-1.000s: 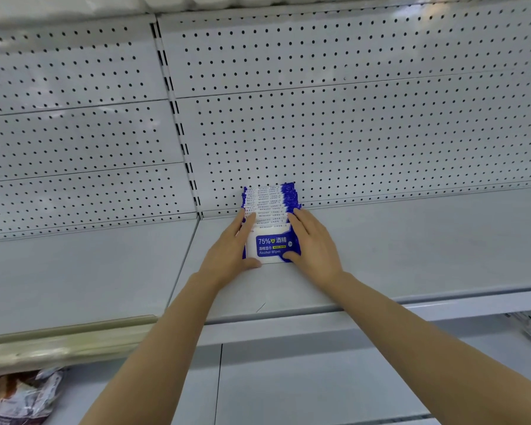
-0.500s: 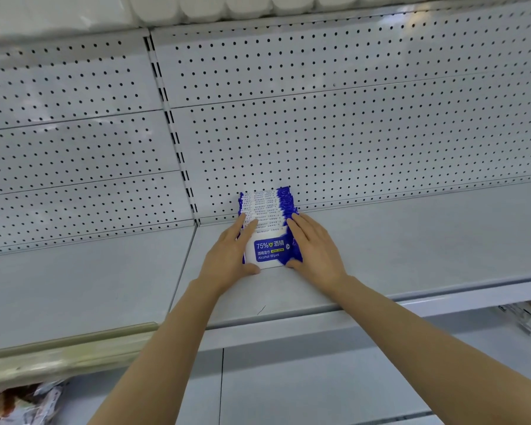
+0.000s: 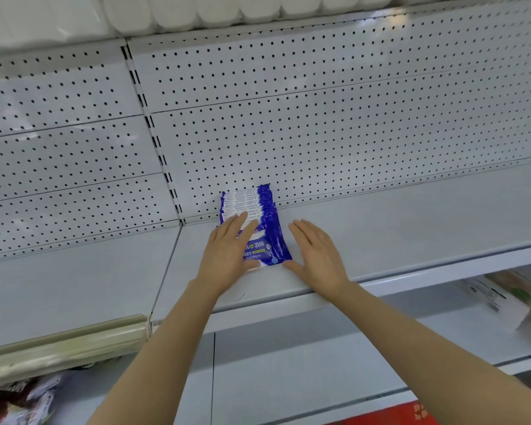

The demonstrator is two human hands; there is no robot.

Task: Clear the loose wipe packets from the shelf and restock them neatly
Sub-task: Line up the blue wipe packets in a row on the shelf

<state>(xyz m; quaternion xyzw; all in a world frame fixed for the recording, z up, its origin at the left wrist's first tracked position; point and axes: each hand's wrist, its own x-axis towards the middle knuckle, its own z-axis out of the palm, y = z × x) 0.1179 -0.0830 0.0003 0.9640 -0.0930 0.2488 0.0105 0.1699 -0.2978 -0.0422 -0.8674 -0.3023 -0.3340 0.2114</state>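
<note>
Two bare hands worked one row of blue-and-white wipe packets (image 3: 252, 222) on a grey metal shelf (image 3: 396, 222), the row standing against the perforated back panel (image 3: 319, 127) just right of the slotted upright (image 3: 163, 167). The packets overlapped one behind another, and their exact number could not be counted; only the front one showed its label, partly covered. The left hand (image 3: 227, 256) lay flat on the front packet, fingers straight and its grip open, the thumb along the packet's lower edge. The right hand (image 3: 316, 256) rested palm down on the bare shelf just beside the row's right edge, fingers straight and holding nothing, its thumb tip close to the front packet's lower corner; whether it touched was unclear. Above, a line of white rolls (image 3: 215, 10) was cut off by the frame. Below the shelf, crumpled packaging (image 3: 16, 400) at left and a boxed item (image 3: 509, 296) at right were blurred and hard to identify.
</note>
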